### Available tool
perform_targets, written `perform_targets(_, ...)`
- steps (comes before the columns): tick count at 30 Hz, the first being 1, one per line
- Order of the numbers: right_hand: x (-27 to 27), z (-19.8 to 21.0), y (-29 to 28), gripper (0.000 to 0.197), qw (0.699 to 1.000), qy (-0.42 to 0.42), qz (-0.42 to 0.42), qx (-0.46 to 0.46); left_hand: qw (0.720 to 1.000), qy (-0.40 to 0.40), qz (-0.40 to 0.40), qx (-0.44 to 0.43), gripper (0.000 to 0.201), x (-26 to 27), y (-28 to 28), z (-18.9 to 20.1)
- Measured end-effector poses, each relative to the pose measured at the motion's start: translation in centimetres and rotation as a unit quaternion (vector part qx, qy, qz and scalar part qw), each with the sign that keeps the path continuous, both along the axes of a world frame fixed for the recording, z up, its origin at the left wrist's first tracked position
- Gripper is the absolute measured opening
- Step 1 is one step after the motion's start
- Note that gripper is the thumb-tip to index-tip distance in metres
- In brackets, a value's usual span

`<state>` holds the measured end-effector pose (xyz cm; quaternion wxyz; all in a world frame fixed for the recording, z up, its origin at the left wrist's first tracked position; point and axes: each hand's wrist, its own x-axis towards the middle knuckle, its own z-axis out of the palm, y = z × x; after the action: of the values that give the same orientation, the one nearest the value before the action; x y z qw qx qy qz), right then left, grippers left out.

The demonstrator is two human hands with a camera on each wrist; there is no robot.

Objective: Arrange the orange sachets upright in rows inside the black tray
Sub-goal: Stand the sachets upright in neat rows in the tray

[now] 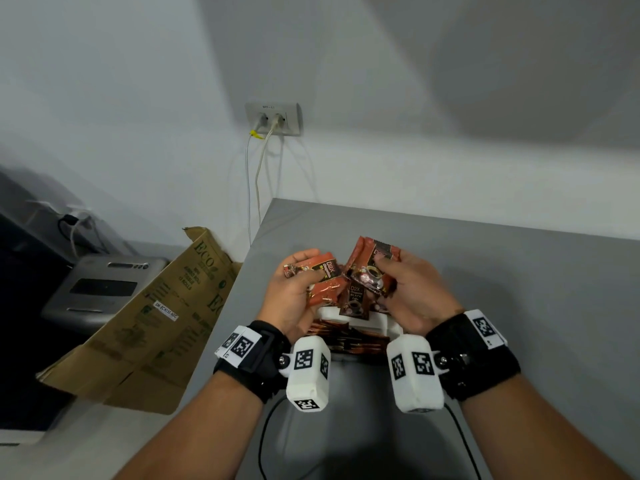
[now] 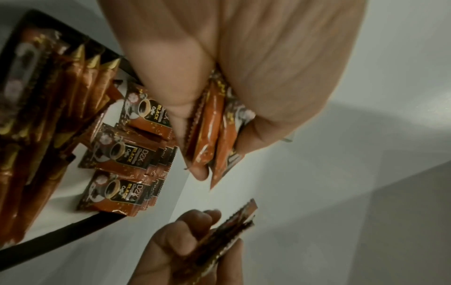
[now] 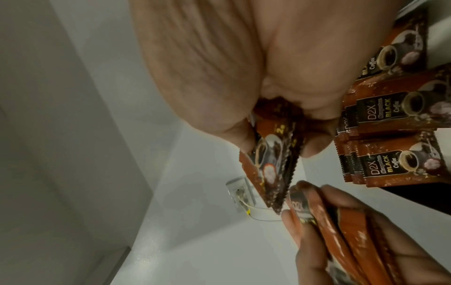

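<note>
Both hands are raised over the black tray (image 2: 61,234) on the grey table. My left hand (image 1: 294,289) grips a small bunch of orange sachets (image 1: 323,275), seen edge-on in the left wrist view as orange sachets (image 2: 212,133). My right hand (image 1: 408,292) pinches another bunch of sachets (image 1: 372,268), shown in the right wrist view as sachets (image 3: 270,169). Inside the tray, upright sachets (image 2: 127,154) stand in rows on a white insert, with more packed sachets (image 2: 48,108) beside them. The wrist cameras hide most of the tray in the head view.
A folded cardboard box (image 1: 149,327) leans off the table's left edge (image 1: 239,282). A grey device (image 1: 100,289) sits lower left. A wall socket (image 1: 273,117) with cables hangs behind the table. A black cable (image 1: 266,441) runs along the near table surface.
</note>
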<state>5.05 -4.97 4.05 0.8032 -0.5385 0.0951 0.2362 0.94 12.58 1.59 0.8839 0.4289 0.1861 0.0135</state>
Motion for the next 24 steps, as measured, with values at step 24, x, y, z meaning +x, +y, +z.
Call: perform_targets(24, 0.2, -0.4, 1.8, 0.019, 0.993, -0.067, -0.010, -0.092, 0.996, 0.030, -0.085, -0.008, 0.030, -0.4, -0.7, 0.7)
